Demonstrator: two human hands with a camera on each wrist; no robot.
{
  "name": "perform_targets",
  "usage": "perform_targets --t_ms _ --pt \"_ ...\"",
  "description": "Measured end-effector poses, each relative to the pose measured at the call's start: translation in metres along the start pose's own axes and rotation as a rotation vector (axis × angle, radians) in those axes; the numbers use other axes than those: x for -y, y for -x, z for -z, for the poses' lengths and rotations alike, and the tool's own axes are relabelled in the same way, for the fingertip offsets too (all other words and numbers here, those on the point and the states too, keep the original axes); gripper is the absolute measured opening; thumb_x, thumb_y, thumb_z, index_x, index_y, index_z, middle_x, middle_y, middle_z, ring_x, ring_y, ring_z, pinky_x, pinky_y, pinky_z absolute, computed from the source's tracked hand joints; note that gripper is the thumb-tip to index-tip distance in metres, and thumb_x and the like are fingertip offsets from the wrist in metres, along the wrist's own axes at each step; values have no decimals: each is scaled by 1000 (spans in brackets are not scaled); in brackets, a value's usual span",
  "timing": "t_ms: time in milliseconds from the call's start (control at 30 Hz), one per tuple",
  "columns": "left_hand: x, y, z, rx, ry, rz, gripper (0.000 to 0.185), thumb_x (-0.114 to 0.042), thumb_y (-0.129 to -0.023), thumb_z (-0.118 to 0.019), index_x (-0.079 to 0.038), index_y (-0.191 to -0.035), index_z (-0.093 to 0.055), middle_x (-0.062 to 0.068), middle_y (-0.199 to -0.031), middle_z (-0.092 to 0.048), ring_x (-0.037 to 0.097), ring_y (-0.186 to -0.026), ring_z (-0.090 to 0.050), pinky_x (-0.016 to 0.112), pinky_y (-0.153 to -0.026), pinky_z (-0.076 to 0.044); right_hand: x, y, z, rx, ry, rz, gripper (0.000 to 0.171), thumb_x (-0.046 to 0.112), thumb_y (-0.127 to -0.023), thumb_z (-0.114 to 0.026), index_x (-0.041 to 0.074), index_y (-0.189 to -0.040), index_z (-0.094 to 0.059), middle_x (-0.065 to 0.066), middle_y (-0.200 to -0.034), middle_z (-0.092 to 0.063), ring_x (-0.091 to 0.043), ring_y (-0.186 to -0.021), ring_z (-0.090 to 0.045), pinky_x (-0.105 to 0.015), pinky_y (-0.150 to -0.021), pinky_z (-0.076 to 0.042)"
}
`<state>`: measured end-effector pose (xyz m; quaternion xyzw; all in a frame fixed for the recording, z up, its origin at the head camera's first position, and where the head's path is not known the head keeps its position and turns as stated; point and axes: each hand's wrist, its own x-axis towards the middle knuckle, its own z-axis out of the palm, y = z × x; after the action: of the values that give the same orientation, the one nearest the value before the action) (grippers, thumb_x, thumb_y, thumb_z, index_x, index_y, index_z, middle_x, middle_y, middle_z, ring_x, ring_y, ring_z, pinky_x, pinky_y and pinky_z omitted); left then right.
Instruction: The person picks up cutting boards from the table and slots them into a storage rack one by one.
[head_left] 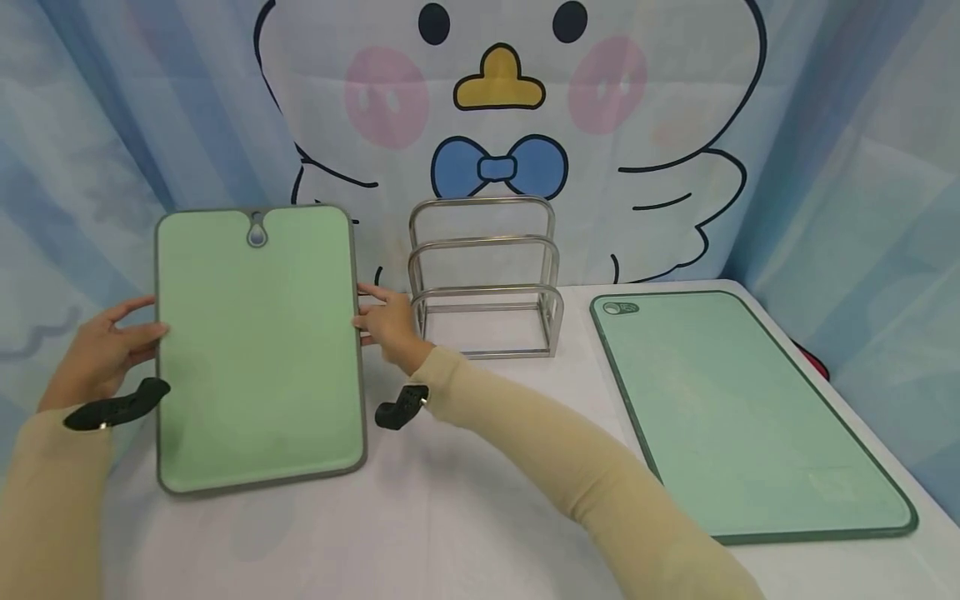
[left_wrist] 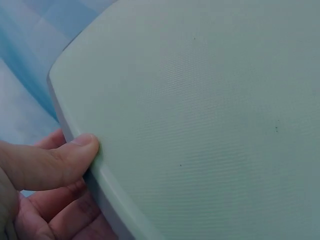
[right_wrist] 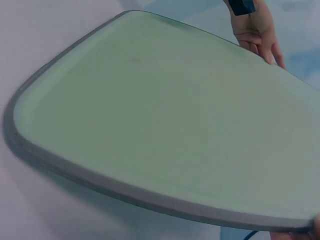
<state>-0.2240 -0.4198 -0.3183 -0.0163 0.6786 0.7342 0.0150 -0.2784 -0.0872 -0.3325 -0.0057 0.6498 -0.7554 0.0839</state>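
Note:
A light green cutting board with a grey rim and a hanging hole at its top stands upright over the white table, held between both hands. My left hand grips its left edge. In the left wrist view the left hand has its thumb on the front of the board and its fingers behind. My right hand holds the right edge, next to a steel rack. The right wrist view shows the board's face and the left hand at the far edge.
The steel rack has three hoops and stands at the table's back middle. A larger, darker green cutting board lies flat on the right of the table. A cartoon bird curtain hangs behind. Black straps sit on both wrists.

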Motion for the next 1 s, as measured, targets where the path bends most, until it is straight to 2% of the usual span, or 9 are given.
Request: perform_targets --t_ms 100,200,267,533,667,767,867,1000 --pt "-3 1 -4 -36 11 -63 56 -5 -89 -61 -25 -136 -39 -7 -77 -72 4 -71 -67 16 -61 -53 7 -3 1 28 14 31 47 -13 -83 -60 8 -126 -61 -19 -107 -69 -32 -92 -69 -43 -70 -58" --pt "-6 1 -10 -106 -29 -133 67 -9 -87 -64 -23 -145 -33 -10 -75 -71 1 -69 -65 14 -59 -51 15 -7 2 58 24 62 44 -13 -84 -58 3 -126 -60 -21 -111 -67 -34 -96 -68 -42 -70 -58" --pt "-8 1 -15 -147 -22 -173 70 -9 -86 -65 -21 -147 -31 -10 -73 -70 1 -68 -65 13 -59 -51 20 -9 3 73 24 81 43 -13 -85 -58 1 -125 -59 -22 -113 -66 -34 -98 -67 -43 -71 -58" --pt "-19 1 -29 -221 129 -276 63 -2 -83 -66 -14 -139 -41 -5 -72 -72 4 -66 -68 14 -59 -53 41 -18 9 109 43 155 42 -11 -85 -59 2 -125 -59 -21 -115 -65 -34 -101 -66 -46 -79 -56" --pt "-22 2 -34 -265 141 -304 62 -4 -81 -68 -8 -138 -43 -5 -74 -72 3 -68 -68 13 -60 -53 49 -23 13 139 40 190 42 -11 -86 -59 3 -125 -59 -21 -116 -65 -33 -102 -66 -47 -81 -55" --pt "-24 3 -38 -248 173 -328 47 -2 -81 -67 -8 -126 -55 -4 -78 -73 4 -71 -68 13 -61 -53 53 -27 17 162 49 216 41 -10 -86 -59 2 -125 -59 -22 -116 -65 -32 -101 -66 -44 -82 -56" --pt "-26 4 -41 -191 240 -353 30 3 -81 -66 -11 -108 -65 0 -82 -74 7 -73 -70 16 -63 -55 57 -31 21 178 74 239 41 -10 -86 -59 2 -126 -58 -22 -117 -64 -31 -103 -65 -44 -84 -55" --pt "-28 4 -44 -157 275 -373 26 6 -81 -64 -11 -100 -69 2 -83 -74 9 -75 -71 17 -64 -56 61 -35 25 189 94 270 40 -11 -86 -59 0 -124 -59 -24 -116 -64 -32 -103 -65 -43 -84 -55"
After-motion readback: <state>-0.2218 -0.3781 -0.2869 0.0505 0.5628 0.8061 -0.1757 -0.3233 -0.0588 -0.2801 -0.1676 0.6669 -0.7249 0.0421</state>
